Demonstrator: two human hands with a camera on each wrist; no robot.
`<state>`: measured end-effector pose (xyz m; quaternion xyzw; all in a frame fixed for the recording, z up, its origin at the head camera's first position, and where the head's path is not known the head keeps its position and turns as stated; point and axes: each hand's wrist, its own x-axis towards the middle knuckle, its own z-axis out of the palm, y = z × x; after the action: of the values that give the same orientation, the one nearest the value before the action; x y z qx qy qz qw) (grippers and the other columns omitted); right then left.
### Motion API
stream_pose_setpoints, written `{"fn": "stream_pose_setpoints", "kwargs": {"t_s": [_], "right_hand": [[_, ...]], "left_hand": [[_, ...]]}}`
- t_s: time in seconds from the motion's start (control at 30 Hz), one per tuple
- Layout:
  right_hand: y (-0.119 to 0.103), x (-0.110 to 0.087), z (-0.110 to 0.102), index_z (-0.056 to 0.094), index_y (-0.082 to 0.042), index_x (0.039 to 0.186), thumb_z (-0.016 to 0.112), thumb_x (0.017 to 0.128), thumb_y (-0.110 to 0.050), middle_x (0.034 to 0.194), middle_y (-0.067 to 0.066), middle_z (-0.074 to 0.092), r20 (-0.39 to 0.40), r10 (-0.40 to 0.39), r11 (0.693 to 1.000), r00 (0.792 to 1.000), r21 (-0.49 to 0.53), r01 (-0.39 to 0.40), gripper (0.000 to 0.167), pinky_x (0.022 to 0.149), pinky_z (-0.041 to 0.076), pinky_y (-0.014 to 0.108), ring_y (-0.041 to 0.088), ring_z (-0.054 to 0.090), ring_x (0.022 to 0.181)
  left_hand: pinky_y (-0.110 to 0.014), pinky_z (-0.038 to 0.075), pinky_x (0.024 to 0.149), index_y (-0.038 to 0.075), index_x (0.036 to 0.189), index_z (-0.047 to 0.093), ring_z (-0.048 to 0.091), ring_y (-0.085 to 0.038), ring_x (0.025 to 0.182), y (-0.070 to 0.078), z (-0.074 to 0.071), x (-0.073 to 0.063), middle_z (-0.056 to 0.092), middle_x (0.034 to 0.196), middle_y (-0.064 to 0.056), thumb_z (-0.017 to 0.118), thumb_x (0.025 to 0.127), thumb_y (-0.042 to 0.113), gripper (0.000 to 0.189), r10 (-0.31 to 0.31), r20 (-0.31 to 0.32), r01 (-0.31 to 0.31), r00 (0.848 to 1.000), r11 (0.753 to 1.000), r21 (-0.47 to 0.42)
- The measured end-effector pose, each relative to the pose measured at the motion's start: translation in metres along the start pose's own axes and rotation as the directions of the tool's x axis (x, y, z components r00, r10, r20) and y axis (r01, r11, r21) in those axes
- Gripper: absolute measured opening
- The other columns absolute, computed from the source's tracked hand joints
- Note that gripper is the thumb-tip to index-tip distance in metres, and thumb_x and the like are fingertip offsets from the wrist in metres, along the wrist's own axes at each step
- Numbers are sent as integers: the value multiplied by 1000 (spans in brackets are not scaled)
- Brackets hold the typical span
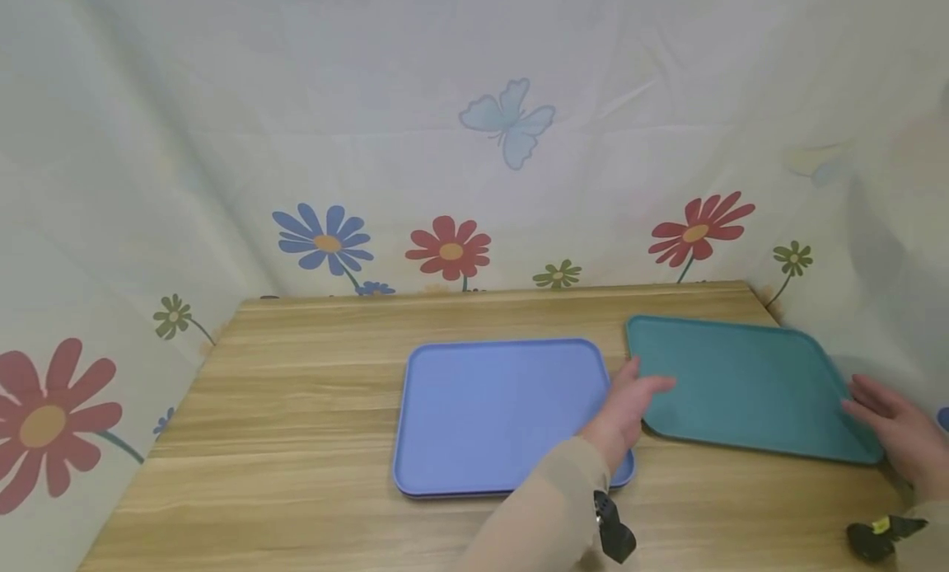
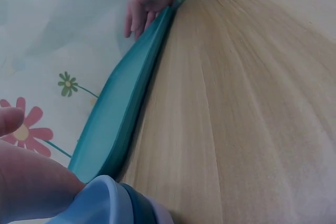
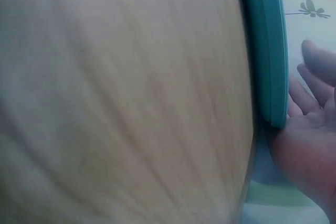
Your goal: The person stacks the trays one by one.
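Observation:
A teal rectangular tray [image 1: 741, 391] lies at the right of the table, its right end by the table's edge. Left of it sits a blue tray [image 1: 497, 415]; the left wrist view shows further tray rims [image 2: 140, 203] stacked beneath this one. My left hand [image 1: 626, 407] is over the blue tray's right side, its fingers extended towards the teal tray's left end. Beside the teal tray's right end is my right hand [image 1: 900, 428], fingers extended along the rim. In the right wrist view that palm [image 3: 310, 135] faces the tray's end with the fingers loosely spread.
The wood-grain table [image 1: 296, 424] carries both trays. A pale curtain [image 1: 371, 102] with flowers and a butterfly surrounds it at the back and sides. Dark straps [image 1: 614, 529] cross both wrists.

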<state>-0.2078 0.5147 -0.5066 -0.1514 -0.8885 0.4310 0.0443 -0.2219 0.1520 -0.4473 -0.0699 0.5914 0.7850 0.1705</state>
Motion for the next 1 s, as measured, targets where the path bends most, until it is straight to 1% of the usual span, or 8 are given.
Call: {"fn": "stream_pose_setpoints", "kwargs": {"t_s": [0.1,0.23,0.4,0.53,0.67,0.73,0.93,1.0], "right_hand": [[0,3,1,7,11,150,40,107,-13,154,37,6,-25,38,999,999,-19,-38,59,113,13,64,53,6,141],[0,6,4,12,12,149,39,106,-5,154,37,10,-61,85,996,995,-37,-87,54,113,17,64,53,8,141],[2,8,7,14,11,150,39,105,-3,155,35,12,-101,133,990,986,-32,-137,53,113,18,63,52,11,142],[3,9,8,17,10,150,40,104,0,155,35,14,-124,161,986,979,-27,-165,52,113,19,62,51,13,142],[3,9,7,19,11,149,40,104,1,154,35,16,-139,175,983,975,-25,-180,51,113,20,62,52,16,141],[2,9,6,19,10,150,40,104,1,155,34,17,-151,183,982,971,-15,-188,51,114,21,61,51,17,141],[7,10,4,22,1,153,41,106,-8,160,22,17,-183,201,979,962,59,-193,51,116,21,55,40,15,146],[9,11,4,23,-1,153,41,107,-9,161,18,17,-198,215,976,956,73,-204,51,116,21,55,38,15,147]], "left_hand": [[-61,21,114,4,148,43,28,-40,141,0,0,0,38,153,-16,70,84,7,70,8,-2,-8,1000,1000,-4],[-61,22,114,2,146,44,29,-42,141,0,0,1,39,151,-18,69,83,5,68,13,-13,-13,1000,1000,-10],[-63,22,113,2,145,46,31,-43,139,0,0,2,40,150,-19,69,83,5,66,5,-22,-5,1000,1000,-17],[-66,18,113,-2,145,44,27,-45,140,0,-1,3,39,149,-22,69,84,6,65,-16,-14,15,1000,999,-46],[-69,15,112,-5,144,42,23,-48,141,1,-2,3,36,149,-26,68,86,9,65,-50,-16,49,999,996,-77],[-68,15,112,-7,143,41,23,-49,140,0,-2,4,36,149,-26,69,85,9,66,-55,-21,53,998,996,-78],[-64,16,114,-12,140,42,25,-48,140,-1,-3,6,38,148,-27,69,85,7,64,-28,-37,25,999,996,-84],[-63,17,115,-12,139,42,26,-48,139,-2,-3,6,39,147,-28,69,85,6,63,-16,-39,13,999,996,-92]]}}
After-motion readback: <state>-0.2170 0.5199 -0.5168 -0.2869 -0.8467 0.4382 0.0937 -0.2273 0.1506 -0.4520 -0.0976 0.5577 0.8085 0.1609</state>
